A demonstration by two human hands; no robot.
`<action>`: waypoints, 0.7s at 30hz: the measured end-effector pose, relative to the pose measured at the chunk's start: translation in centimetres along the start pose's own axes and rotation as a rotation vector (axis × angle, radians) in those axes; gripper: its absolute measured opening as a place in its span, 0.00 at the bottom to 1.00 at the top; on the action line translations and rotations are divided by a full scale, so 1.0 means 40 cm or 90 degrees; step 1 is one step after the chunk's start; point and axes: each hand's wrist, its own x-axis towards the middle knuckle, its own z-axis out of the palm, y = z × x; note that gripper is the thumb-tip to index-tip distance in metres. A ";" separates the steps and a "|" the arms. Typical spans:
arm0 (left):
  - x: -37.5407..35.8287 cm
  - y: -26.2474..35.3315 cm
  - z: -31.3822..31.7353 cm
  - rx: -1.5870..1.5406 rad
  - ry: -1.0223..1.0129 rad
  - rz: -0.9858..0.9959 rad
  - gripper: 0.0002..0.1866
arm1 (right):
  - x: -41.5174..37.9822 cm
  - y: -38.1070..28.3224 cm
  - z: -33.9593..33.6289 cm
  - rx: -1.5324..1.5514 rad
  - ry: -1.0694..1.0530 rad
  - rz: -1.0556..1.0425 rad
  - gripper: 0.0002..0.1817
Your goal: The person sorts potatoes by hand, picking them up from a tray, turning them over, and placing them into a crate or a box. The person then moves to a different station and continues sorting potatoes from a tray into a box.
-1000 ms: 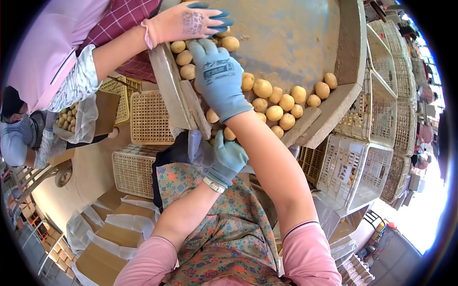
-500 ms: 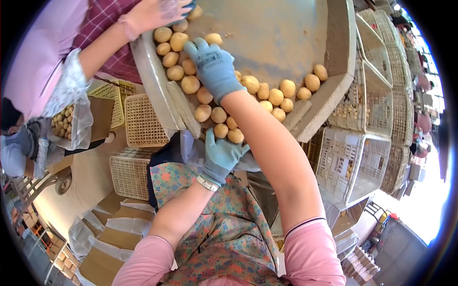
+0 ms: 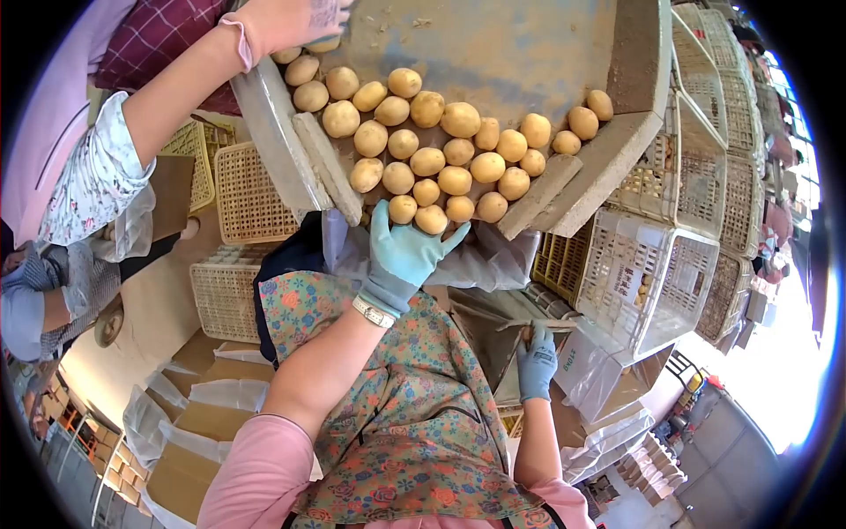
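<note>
Potatoes (image 3: 458, 152) lie bunched at the narrowing mouth of a dusty metal chute (image 3: 511, 53). My left hand (image 3: 401, 260), in a light blue and grey glove, is open at the mouth. Its fingers are spread, with the fingertips against the lowest potatoes. Lower right, my right hand (image 3: 536, 363), in a blue-grey glove, is beside the edge of a box or frame. Its fingers are curled, and a small brownish patch shows by them; I cannot make out what it is. Clear plastic lining (image 3: 493, 260) hangs under the mouth.
Another person's gloved hand (image 3: 304, 19) is over the chute's upper left side. Stacked plastic crates (image 3: 634, 273) stand at right, and more crates (image 3: 256, 194) at left. Cardboard boxes with plastic liners (image 3: 198, 441) sit lower left. A second person (image 3: 53, 300) is at far left.
My right hand has left the potatoes and moved down to the lower right. The potatoes have gathered more densely at the mouth. My left hand stays there, slightly higher in view.
</note>
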 end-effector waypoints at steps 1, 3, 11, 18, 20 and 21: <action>-0.001 -0.001 0.000 -0.002 0.002 0.001 0.37 | 0.005 0.027 0.018 0.002 0.008 0.000 0.24; 0.007 0.005 -0.002 0.002 0.003 0.005 0.37 | 0.020 0.004 0.018 -0.112 -0.013 -0.143 0.21; 0.004 -0.004 -0.067 -0.012 -0.085 -0.034 0.41 | 0.155 -0.619 -0.166 0.331 0.212 -0.659 0.24; 0.008 0.002 -0.153 -0.154 -0.218 -0.043 0.32 | 0.470 -0.874 -0.235 -0.029 0.248 -0.573 0.24; 0.002 -0.005 -0.066 -0.037 0.058 0.016 0.32 | 0.496 -0.856 -0.240 0.064 0.375 -0.565 0.24; -0.001 0.001 -0.072 -0.035 0.056 0.015 0.32 | 0.482 -0.839 -0.223 0.092 0.449 -0.551 0.28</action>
